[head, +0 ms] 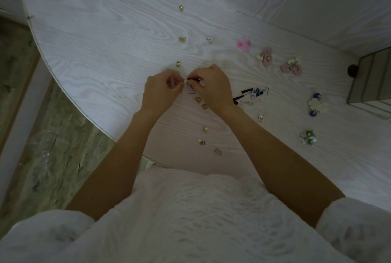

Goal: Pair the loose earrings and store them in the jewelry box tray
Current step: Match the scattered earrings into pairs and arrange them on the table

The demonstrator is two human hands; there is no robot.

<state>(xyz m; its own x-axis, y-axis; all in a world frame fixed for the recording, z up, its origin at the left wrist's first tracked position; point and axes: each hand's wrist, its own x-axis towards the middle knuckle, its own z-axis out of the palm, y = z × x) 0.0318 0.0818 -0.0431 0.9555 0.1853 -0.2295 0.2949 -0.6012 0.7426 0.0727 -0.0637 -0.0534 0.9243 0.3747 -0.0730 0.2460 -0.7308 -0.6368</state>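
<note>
Earrings lie scattered over the pale wood-grain table, and one dark hook earring is pinched between our two hands, just above the tabletop. Our left hand closes its fingertips on one end; our right hand grips the other, a thin wire hook dangling below. What exactly the left fingers hold is too small to tell, perhaps a backing. These pieces are light, tiny and easy to drop, so we judge the wire or post the best place to hold, not the ornament. Nearby sit two round gold studs, soft-looking pink flower earrings, flat pink petal pairs and a blue-and-white glazed drop that looks breakable. A mirrored jewelry box stands at the far right, well apart.
</note>
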